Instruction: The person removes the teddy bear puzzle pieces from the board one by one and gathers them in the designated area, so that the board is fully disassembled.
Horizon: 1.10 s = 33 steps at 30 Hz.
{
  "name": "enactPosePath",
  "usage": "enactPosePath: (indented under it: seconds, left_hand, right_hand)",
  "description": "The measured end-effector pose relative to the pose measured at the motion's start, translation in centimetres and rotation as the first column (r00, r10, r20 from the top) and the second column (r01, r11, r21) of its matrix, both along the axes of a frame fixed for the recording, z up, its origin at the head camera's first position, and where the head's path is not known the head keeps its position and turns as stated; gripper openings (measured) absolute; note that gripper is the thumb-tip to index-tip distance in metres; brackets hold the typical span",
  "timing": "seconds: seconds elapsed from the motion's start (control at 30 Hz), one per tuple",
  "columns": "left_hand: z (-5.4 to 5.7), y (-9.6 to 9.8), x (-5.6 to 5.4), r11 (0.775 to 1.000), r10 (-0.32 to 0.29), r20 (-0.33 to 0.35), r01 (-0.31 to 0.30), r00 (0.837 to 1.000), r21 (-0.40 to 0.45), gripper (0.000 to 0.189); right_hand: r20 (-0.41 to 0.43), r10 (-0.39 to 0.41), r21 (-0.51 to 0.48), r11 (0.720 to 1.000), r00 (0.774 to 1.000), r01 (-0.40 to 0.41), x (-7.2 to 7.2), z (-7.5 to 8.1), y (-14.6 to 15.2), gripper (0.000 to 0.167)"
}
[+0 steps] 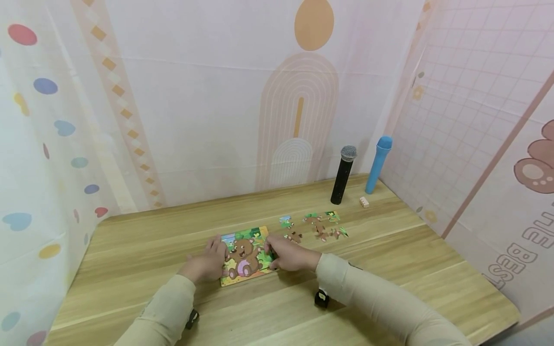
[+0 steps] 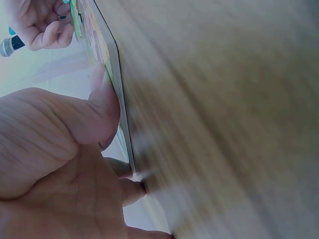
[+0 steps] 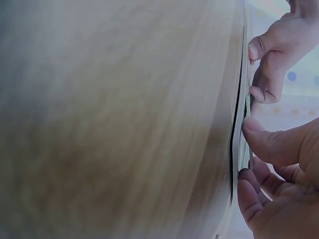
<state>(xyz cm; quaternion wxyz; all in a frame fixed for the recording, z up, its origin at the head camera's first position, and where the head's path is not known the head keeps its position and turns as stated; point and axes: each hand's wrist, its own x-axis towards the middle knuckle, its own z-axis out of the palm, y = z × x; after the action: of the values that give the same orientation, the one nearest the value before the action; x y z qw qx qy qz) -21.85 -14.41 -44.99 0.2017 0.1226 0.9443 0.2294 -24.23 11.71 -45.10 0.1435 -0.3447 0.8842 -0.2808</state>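
Note:
A bear jigsaw puzzle (image 1: 244,257) in a thin board lies on the wooden table. My left hand (image 1: 212,259) grips the board's left edge. In the left wrist view its thumb (image 2: 102,109) bends against the board's rim, while other fingertips reach down to the table. My right hand (image 1: 289,252) is at the board's right side. Its thumb (image 3: 274,144) and fingers pinch a thin puzzle piece (image 3: 250,154), seen edge-on in the right wrist view; the piece's picture is mostly hidden. Loose puzzle pieces (image 1: 320,230) lie beyond the right hand.
A black microphone (image 1: 342,178) and a blue microphone (image 1: 377,166) stand upright at the table's back right. Near them lies a small pale block (image 1: 364,202). A printed curtain (image 1: 207,120) hangs behind the wooden table (image 1: 143,250).

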Motion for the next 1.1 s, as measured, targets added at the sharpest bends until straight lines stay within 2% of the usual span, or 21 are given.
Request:
enactPosePath:
  seconds: [0.17,0.37,0.53,0.63,0.73,0.93,1.03,1.1]
  left_hand:
    - [0.5,0.2,0.1,1.000,0.001,0.014,0.000,1.000,-0.011,0.030]
    - [-0.8,0.0,-0.3,1.000,0.000,0.003,0.000,1.000,0.011,0.031]
    - [-1.3,0.0,-0.5,1.000,0.003,-0.016,-0.002,1.000,0.019,0.032]
    - [-1.1,0.0,-0.3,1.000,0.001,-0.009,-0.001,1.000,0.017,0.031]
    - [-0.7,0.0,-0.1,1.000,-0.002,-0.002,0.002,1.000,0.020,0.031]
    - [-0.8,0.0,0.0,1.000,0.015,-0.003,-0.015,1.000,0.019,0.030]
    - [-0.3,0.1,0.1,1.000,0.012,0.000,-0.012,1.000,0.003,0.030]
    - [0.4,0.2,0.4,1.000,0.012,0.008,-0.012,1.000,0.004,0.029]
  right_hand:
    - [0.020,-0.030,-0.016,0.999,0.999,0.030,-0.1,-0.2,0.2,0.030]
    - [0.053,-0.045,-0.035,0.998,0.998,0.046,0.0,-0.1,0.5,0.030]
    - [0.003,-0.061,-0.020,0.998,0.998,0.061,-0.1,-0.2,1.0,0.030]
    - [-0.026,-0.064,-0.015,0.998,0.998,0.064,-0.2,-0.2,1.4,0.030]
    - [-0.012,-0.065,-0.027,0.998,0.998,0.065,-0.2,0.2,1.8,0.029]
    - [0.009,-0.091,-0.031,0.995,0.996,0.091,-0.5,0.8,3.1,0.028]
    - [0.019,-0.110,-0.039,0.993,0.994,0.111,-0.7,1.0,3.7,0.028]
    - [0.025,-0.107,-0.054,0.993,0.994,0.109,-0.7,1.2,4.1,0.028]
